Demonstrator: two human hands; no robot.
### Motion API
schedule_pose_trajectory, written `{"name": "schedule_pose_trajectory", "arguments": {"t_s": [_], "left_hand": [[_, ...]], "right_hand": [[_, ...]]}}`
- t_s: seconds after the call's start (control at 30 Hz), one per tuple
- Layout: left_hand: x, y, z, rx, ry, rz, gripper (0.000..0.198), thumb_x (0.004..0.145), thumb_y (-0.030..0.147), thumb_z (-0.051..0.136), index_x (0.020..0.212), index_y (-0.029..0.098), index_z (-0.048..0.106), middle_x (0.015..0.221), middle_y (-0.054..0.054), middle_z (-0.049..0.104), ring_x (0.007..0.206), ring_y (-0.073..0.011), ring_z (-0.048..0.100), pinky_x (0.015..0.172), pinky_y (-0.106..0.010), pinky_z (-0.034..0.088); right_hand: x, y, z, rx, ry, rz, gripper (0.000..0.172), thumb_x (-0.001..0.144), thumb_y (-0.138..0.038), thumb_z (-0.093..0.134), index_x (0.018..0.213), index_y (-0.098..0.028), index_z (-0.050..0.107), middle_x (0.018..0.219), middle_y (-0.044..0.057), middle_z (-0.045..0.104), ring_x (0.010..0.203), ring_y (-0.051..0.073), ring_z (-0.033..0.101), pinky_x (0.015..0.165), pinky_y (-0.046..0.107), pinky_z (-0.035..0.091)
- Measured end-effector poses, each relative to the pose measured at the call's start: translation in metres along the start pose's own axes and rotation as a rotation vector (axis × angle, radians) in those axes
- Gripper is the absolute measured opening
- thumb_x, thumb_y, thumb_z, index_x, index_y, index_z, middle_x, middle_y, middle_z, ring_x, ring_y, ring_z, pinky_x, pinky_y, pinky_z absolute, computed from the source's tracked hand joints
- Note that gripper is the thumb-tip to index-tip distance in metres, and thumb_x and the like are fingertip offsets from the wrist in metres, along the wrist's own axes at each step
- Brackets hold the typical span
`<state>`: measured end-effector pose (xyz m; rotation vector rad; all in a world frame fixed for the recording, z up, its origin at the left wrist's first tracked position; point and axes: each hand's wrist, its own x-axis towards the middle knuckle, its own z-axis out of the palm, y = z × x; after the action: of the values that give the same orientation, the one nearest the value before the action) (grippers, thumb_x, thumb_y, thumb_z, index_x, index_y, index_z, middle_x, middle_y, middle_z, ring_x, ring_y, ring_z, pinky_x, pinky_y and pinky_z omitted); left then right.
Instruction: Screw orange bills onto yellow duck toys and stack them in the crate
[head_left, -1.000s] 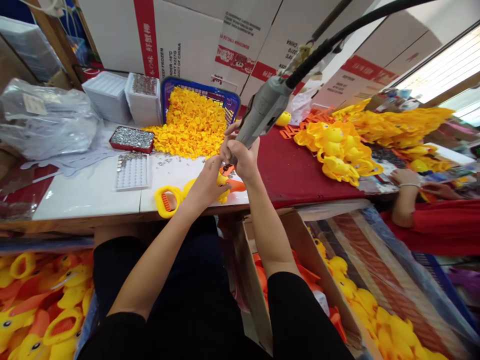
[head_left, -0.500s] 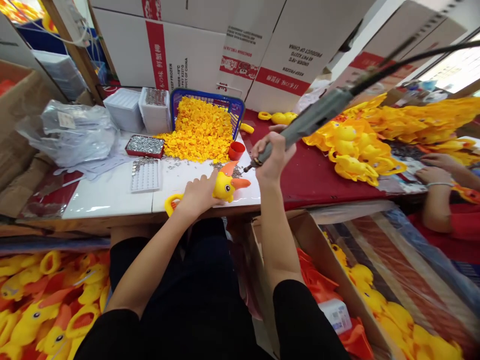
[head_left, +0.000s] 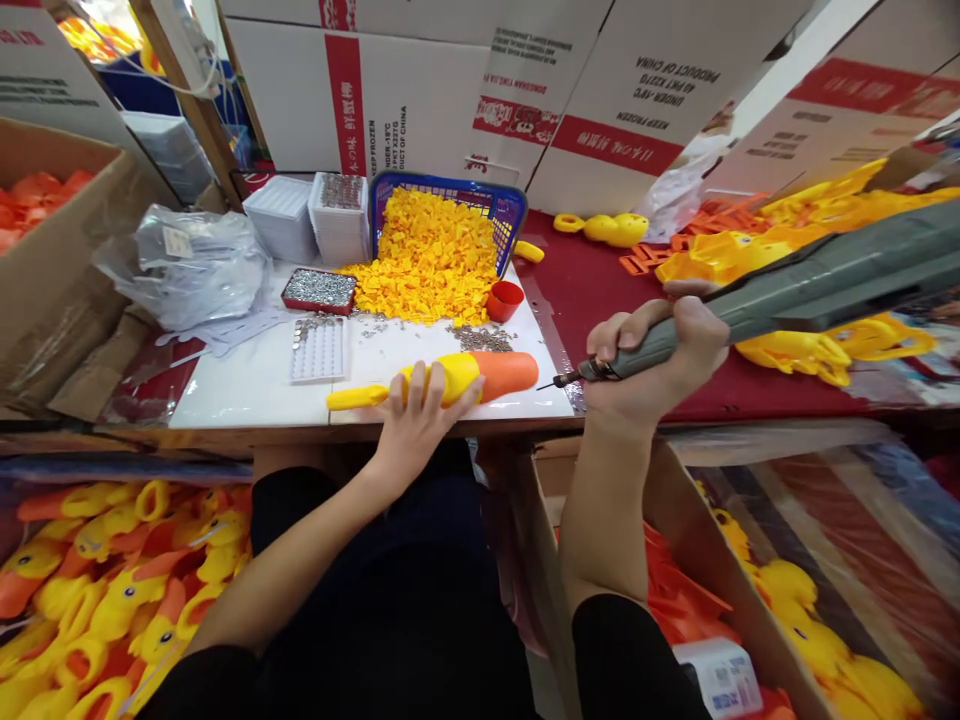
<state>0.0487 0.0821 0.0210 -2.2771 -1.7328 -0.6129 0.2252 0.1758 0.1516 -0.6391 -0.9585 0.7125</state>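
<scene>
While your left hand [head_left: 412, 425] presses, grip released and fingers spread, on the duck toy [head_left: 480, 375] at the near edge of the table [head_left: 247, 385] and your right hand [head_left: 652, 355] clenches the screwdriver [head_left: 825, 280] just right of it, treat the toy as probably light, stiff, slippery plastic and hold its yellow middle.

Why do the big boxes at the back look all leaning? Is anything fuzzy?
Head view: the wide lens tilts the cardboard boxes toward the edges; the grey tool in the right hand looks stretched and a bit soft; the yellow toy in the middle is sharp, evenly lit.
</scene>
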Motion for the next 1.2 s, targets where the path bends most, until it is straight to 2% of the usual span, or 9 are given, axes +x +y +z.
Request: {"name": "schedule_pose_trajectory", "arguments": {"t_s": [0.2, 0.27, 0.37, 0.5, 0.6, 0.7, 0.9, 1.07, 1.2], "left_hand": [[-0.014, -0.001, 0.021, -0.050, -0.100, 0.053, 0.059, 0.098, 0.029, 0.063, 0.156, 0.025, 0.050, 0.168, -0.024, 0.037, 0.158, -0.0452, 0.030, 0.123, -0.076, 0.026], [-0.015, 0.002, 0.018, -0.071, -0.125, 0.037, 0.055, 0.100, 0.033, 0.061, 0.153, 0.022, 0.054, 0.169, -0.024, 0.034, 0.158, -0.0444, 0.029, 0.123, -0.077, 0.023], [-0.010, -0.001, 0.004, -0.109, -0.070, -0.020, 0.049, 0.103, 0.033, 0.054, 0.151, 0.023, 0.056, 0.168, -0.022, 0.038, 0.158, -0.0416, 0.032, 0.125, -0.075, 0.020], [0.019, -0.041, -0.020, -0.144, -0.003, -0.137, 0.045, 0.106, 0.028, 0.043, 0.146, 0.018, 0.061, 0.157, -0.019, 0.055, 0.153, -0.0354, 0.043, 0.127, -0.062, 0.027], [0.044, -0.083, -0.030, -0.155, -0.143, -0.268, 0.046, 0.107, 0.030, 0.038, 0.144, 0.014, 0.061, 0.150, -0.022, 0.060, 0.145, -0.0365, 0.052, 0.122, -0.062, 0.035], [0.053, -0.109, -0.034, -0.174, -0.278, -0.304, 0.045, 0.105, 0.025, 0.033, 0.135, 0.012, 0.066, 0.131, -0.020, 0.072, 0.126, -0.0340, 0.065, 0.113, -0.055, 0.046], [0.060, -0.130, -0.031, -0.199, -0.327, -0.336, 0.040, 0.101, 0.023, 0.044, 0.130, 0.014, 0.069, 0.130, -0.016, 0.074, 0.120, -0.0286, 0.068, 0.108, -0.042, 0.050], [0.081, -0.149, -0.028, -0.283, -0.453, -0.352, 0.021, 0.085, 0.022, 0.067, 0.103, 0.019, 0.080, 0.104, -0.008, 0.081, 0.094, -0.0238, 0.074, 0.094, -0.033, 0.056], [0.089, -0.152, -0.026, -0.319, -0.497, -0.331, 0.009, 0.078, 0.018, 0.072, 0.080, 0.020, 0.080, 0.093, -0.006, 0.081, 0.084, -0.0225, 0.074, 0.083, -0.031, 0.056]], "right_hand": [[0.002, 0.007, 0.012, 0.025, 0.119, -0.129, 0.031, 0.072, -0.043, 0.065, 0.087, -0.028, 0.043, 0.047, -0.015, 0.044, 0.031, 0.009, 0.032, 0.033, 0.022, 0.026], [0.006, 0.011, 0.015, 0.007, 0.105, -0.131, 0.030, 0.072, -0.041, 0.064, 0.087, -0.028, 0.042, 0.048, -0.015, 0.046, 0.033, 0.009, 0.034, 0.033, 0.022, 0.028], [0.008, 0.017, 0.016, -0.003, 0.055, -0.085, 0.030, 0.070, -0.038, 0.066, 0.090, -0.027, 0.046, 0.048, -0.014, 0.045, 0.035, 0.009, 0.038, 0.033, 0.022, 0.027], [0.008, 0.022, 0.013, 0.008, 0.030, -0.034, 0.029, 0.069, -0.037, 0.067, 0.089, -0.026, 0.049, 0.048, -0.013, 0.046, 0.035, 0.009, 0.038, 0.033, 0.022, 0.026], [0.008, 0.023, 0.011, 0.022, 0.069, -0.035, 0.027, 0.069, -0.037, 0.065, 0.088, -0.026, 0.048, 0.046, -0.014, 0.044, 0.033, 0.009, 0.036, 0.033, 0.023, 0.025], [0.011, 0.022, 0.011, 0.025, 0.104, -0.048, 0.027, 0.069, -0.037, 0.064, 0.089, -0.026, 0.049, 0.046, -0.014, 0.044, 0.032, 0.008, 0.034, 0.033, 0.023, 0.025], [0.014, 0.024, 0.014, 0.039, 0.160, -0.094, 0.027, 0.069, -0.037, 0.064, 0.088, -0.026, 0.047, 0.046, -0.014, 0.043, 0.035, 0.008, 0.034, 0.032, 0.021, 0.028], [0.010, 0.028, 0.017, 0.024, 0.103, -0.067, 0.029, 0.069, -0.038, 0.064, 0.089, -0.025, 0.047, 0.048, -0.014, 0.044, 0.035, 0.008, 0.039, 0.032, 0.020, 0.026], [0.009, 0.030, 0.018, 0.062, 0.097, -0.081, 0.028, 0.069, -0.035, 0.064, 0.090, -0.024, 0.048, 0.047, -0.014, 0.046, 0.034, 0.008, 0.039, 0.031, 0.021, 0.023]]}}
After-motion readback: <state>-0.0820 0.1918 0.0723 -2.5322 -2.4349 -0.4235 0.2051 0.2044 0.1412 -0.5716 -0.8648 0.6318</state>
